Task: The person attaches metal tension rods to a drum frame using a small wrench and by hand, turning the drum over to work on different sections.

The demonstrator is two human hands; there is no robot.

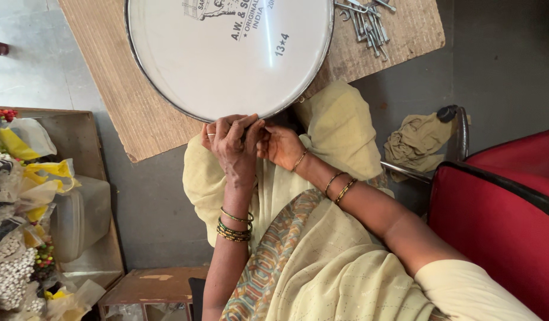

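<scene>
Both hands meet at the drum's (227,53) near rim, centre frame: left hand (233,145) curled over the edge, right hand (280,145) pinching beside it, round drumhead spreading upward beyond them.

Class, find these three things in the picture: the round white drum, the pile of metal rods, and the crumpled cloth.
Round white drum (227,59), head view: bare middle of its white skin.
Pile of metal rods (369,24), head view: centre of the heap.
Crumpled cloth (417,142), head view: middle fold.
</scene>
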